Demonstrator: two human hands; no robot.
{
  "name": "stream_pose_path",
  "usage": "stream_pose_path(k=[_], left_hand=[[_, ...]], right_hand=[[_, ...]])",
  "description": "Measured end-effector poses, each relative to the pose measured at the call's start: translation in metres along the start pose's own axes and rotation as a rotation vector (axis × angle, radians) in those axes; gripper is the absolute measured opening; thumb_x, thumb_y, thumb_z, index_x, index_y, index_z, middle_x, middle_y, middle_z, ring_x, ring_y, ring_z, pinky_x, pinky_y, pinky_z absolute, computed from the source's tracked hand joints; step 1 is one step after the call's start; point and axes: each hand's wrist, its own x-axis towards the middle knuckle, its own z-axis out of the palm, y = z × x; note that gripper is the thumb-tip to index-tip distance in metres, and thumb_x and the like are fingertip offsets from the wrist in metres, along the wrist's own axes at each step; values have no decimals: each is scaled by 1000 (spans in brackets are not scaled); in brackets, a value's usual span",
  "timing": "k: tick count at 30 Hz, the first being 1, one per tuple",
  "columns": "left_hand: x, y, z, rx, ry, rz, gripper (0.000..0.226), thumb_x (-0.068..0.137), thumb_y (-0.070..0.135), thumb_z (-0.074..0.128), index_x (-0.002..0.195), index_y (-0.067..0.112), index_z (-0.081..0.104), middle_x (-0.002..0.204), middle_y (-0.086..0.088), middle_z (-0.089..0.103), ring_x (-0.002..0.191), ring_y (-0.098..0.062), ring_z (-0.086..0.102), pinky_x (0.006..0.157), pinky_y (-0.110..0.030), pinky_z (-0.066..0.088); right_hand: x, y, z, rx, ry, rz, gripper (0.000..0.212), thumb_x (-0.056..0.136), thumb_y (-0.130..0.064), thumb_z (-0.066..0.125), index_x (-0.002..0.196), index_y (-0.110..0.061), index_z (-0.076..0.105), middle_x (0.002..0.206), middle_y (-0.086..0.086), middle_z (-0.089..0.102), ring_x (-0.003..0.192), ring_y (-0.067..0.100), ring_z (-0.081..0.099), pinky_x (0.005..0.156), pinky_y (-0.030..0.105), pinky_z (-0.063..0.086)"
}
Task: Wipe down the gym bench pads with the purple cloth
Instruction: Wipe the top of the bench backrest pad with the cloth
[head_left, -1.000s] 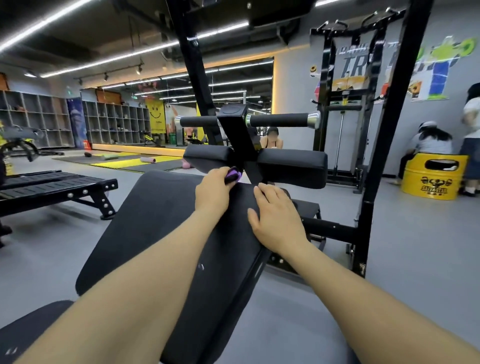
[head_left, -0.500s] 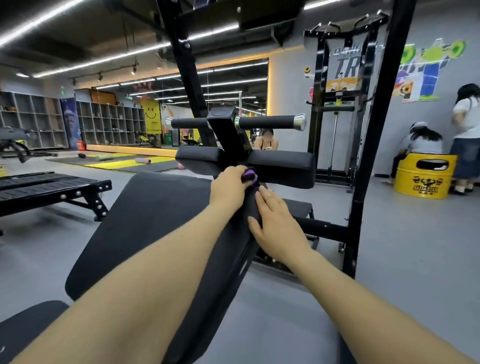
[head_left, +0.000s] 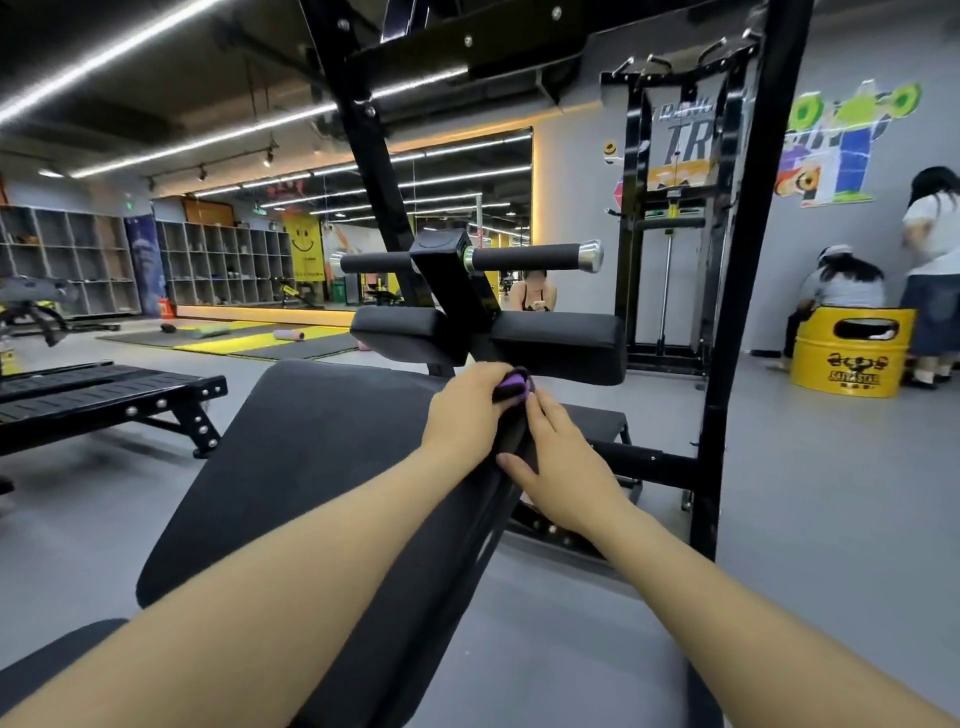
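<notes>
The big black bench pad (head_left: 311, 467) was tilted up, its far right corner at about 1 o'clock. There the purple cloth (head_left: 511, 384) was bunched in the curled left hand (head_left: 467, 410). The right hand (head_left: 558, 462) was laid flat on the edge, fingers straight.

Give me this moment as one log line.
left hand grips bunched purple cloth | at top edge of black padded bench back | right hand rests flat there
</notes>
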Motion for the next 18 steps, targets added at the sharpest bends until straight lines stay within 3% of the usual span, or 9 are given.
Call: stream_pose_path(k=[2, 8, 11, 14, 18], left_hand=[[5, 5, 1, 5, 31, -26, 19, 93, 29, 51, 109, 26, 62, 110, 2, 61, 101, -19, 58, 74, -24, 34], [-57, -18, -13, -29, -17, 97, 34, 92, 23, 54, 126, 26, 55, 130, 16, 52, 115, -4, 50, 85, -3, 26], [-40, -19, -11, 12, -4, 100, 31, 93, 27, 52, 124, 24, 56, 127, 12, 54, 114, -8, 52, 87, -11, 32], [1, -21, -3, 12, 45, -33, 25, 93, 32, 51, 116, 25, 60, 120, 3, 57, 108, -20, 54, 80, -21, 34], [19, -23, 0, 46, 71, -140, 21, 95, 29, 49, 113, 27, 60, 117, -1, 57, 105, -26, 56, 76, -28, 36]], right_hand=[[-1, -2, 1, -12, -5, -1, 78, 95, -39, 46, 150, -11, -1, 158, -2, -9, 145, 12, 0, 114, 25, 16], [0, -8, -5, -128, -2, -1, 74, 96, -41, 43, 150, -7, 4, 158, 5, -3, 146, 16, 2, 116, 26, 9], [0, -9, -4, -200, 3, 12, 75, 96, -45, 40, 150, -8, 4, 158, 6, -2, 146, 17, 2, 117, 29, 6], [1, -8, -3, -232, 3, 16, 76, 95, -48, 40, 150, -9, 3, 159, 5, -3, 146, 18, 3, 117, 31, 6], [4, -9, -5, -181, -8, 52, 79, 92, -47, 48, 150, -11, 8, 159, 2, 2, 144, 22, 12, 116, 33, 15]])
